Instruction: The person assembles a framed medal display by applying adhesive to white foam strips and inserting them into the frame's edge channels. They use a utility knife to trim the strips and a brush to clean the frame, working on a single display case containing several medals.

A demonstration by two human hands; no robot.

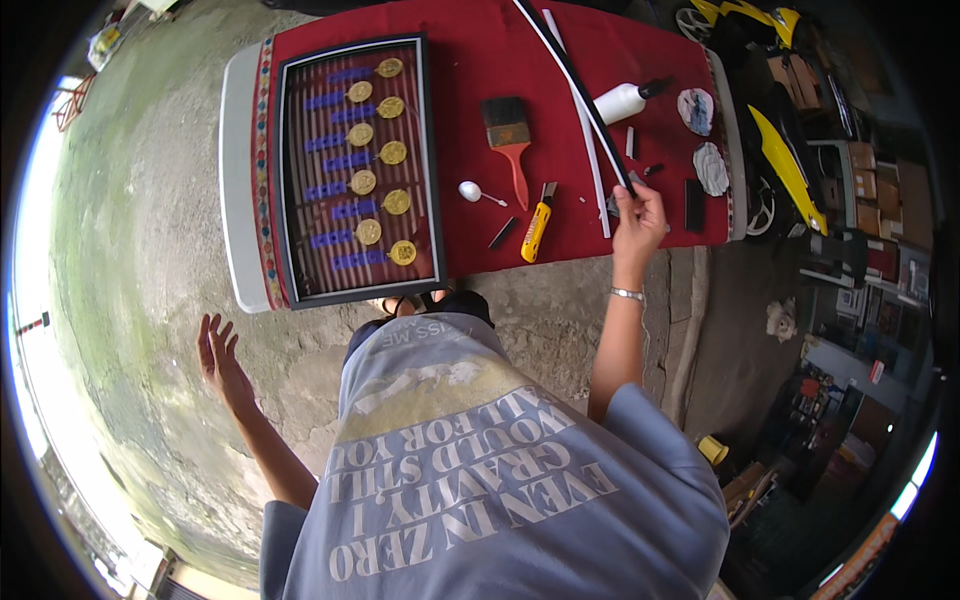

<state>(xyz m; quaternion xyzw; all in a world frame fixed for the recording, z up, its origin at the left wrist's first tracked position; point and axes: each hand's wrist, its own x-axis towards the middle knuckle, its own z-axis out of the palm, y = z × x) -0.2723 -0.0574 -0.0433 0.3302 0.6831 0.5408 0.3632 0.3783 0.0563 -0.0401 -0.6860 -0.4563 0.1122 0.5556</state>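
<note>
Right hand point(640, 215), pinching a long black-and-white strip point(611, 148) at its near end, left hand point(222, 360) empty, fingers parted: a rightward swing could knock the white bottle point(620, 103).

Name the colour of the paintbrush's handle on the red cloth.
The handle is orange-red, and it shows best in the head view.

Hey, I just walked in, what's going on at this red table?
A person's right hand grips the near end of a long black-and-white strip slanting over the red tablecloth. The left hand is open, off to the left of the table, with nothing visible in it. A dark frame with gold medals lies on the table's left side; a paintbrush, yellow cutter and white bottle lie unheld.
</note>
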